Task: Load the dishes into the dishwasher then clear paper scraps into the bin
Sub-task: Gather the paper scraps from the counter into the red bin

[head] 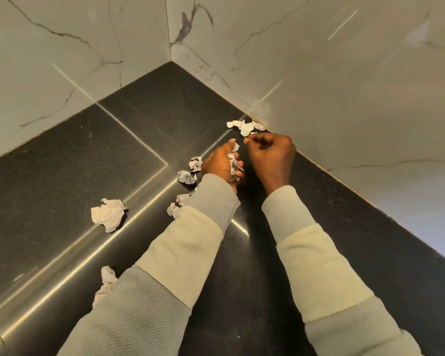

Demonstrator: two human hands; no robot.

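Paper in hand: my left hand point(220, 164) grips a wad of paper scraps point(233, 165), fingers curled round it.
Right hand: my right hand point(271, 156) hovers just beside it, fingers curled; I cannot tell whether thumb and forefinger pinch anything.
Paper left: a torn piece point(246, 126) lies against the wall point(344, 73). Small balls point(186, 176) sit beside my left hand, a bigger crumple point(108, 214) farther left, and a loose scrap point(106, 278) by my left sleeve point(165, 253). All are on the dark counter point(62, 176).
Dishes: none in view; I judge that part done.
Progress: gathering is partway, I judge; the bin is out of view.
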